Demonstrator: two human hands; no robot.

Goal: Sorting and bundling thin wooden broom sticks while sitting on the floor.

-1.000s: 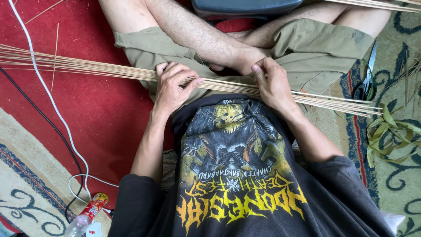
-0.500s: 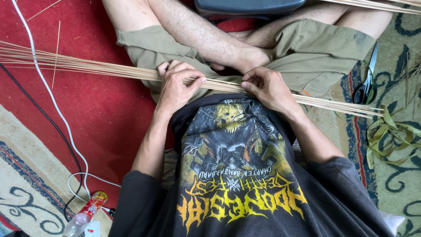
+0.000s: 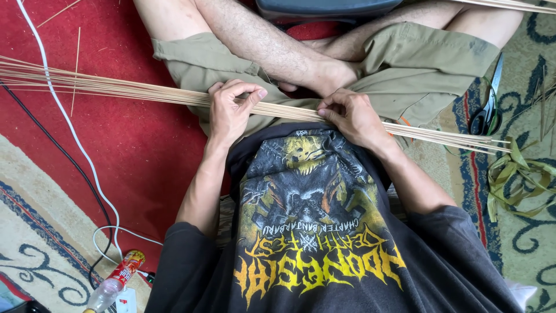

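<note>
A long bundle of thin pale sticks lies across the lap of a person sitting cross-legged, and everything else is placed from it. The left hand sits on top of the bundle near its middle, fingers curled over and thumb meeting forefinger, pinching a few sticks out of the lot. The right hand rests on the bundle a little further along toward the side with the scissors, fingers closed down over the sticks and pressing them against the lap. Beyond the bundle are the olive shorts and bare crossed legs; on the near side is the black printed shirt.

The sticks look very light and springy: each one is slender, probably bends easily along its length and may snap if kinked sharply. As a bundle they seem loose and apt to slide past one another and fan out, as the far ends already do. A hold near the middle, with both hands close together, looks best for control.

Off the right end of the bundle lie scissors and green leaf strips; near its left end run a white cable and a black one over the red carpet, with a plastic bottle well apart from it, by the left elbow
</note>
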